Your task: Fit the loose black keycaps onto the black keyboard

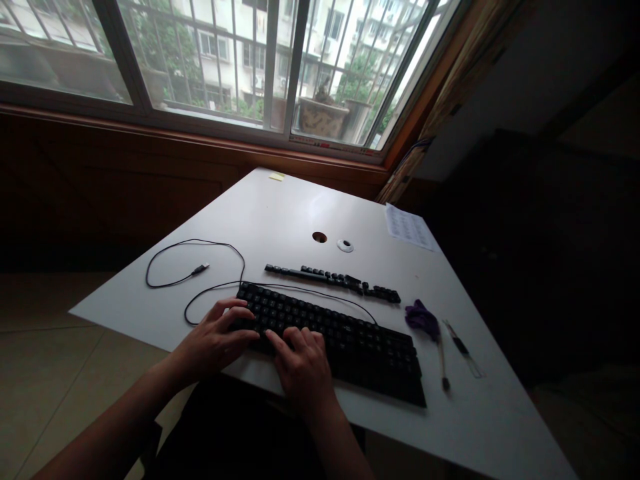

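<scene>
A black keyboard (345,340) lies at a slant near the table's front edge, its keys facing up. My left hand (215,340) rests over its left end, fingers apart and bent onto the keys. My right hand (303,367) lies over the lower left part, thumb stretched toward the left thumb, other fingers bent on the keys. Nothing shows held in either hand; what lies under the fingertips is hidden. Behind the keyboard, loose black keycaps (333,277) stand in an uneven row. The keyboard's black cable (193,241) loops to the left, ending in a USB plug (201,269).
On the white table (240,213), a purple cloth (423,319), a small brush (444,367) and a wire-ended puller (464,350) lie at the right. Farther back are a cable hole (319,237), its round white cover (345,246), printed paper (410,227) and a yellow note (277,177).
</scene>
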Motion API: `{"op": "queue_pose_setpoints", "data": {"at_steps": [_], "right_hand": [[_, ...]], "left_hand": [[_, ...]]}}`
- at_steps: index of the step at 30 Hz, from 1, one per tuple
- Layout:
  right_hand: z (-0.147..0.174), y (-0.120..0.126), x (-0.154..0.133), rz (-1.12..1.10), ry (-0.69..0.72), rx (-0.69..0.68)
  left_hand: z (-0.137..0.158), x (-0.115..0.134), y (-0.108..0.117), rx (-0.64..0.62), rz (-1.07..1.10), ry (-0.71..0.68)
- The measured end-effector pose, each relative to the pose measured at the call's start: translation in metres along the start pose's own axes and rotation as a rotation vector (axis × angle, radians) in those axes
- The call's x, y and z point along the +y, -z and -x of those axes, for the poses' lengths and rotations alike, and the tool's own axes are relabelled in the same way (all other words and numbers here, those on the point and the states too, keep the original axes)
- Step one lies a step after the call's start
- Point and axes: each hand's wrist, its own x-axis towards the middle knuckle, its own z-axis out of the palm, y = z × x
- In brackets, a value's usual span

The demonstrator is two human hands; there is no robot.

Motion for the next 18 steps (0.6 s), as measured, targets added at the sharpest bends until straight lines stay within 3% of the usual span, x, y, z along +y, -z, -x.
{"op": "queue_pose_setpoints", "data": {"at_steps": [6,10,18], "right_hand": [[0.002,-0.001,0.000,0.011,0.007,0.004],[0.002,-0.003,0.001,-0.007,-0.002,0.030],[0.003,-0.003,0.000,0.021,0.006,0.045]], "left_hand": [[0.002,-0.001,0.002,-0.016,0.022,-0.001],[0.002,-0.002,0.005,0.049,0.097,0.033],[0.002,-0.011,0.002,0.145,0.137,0.262]]}}
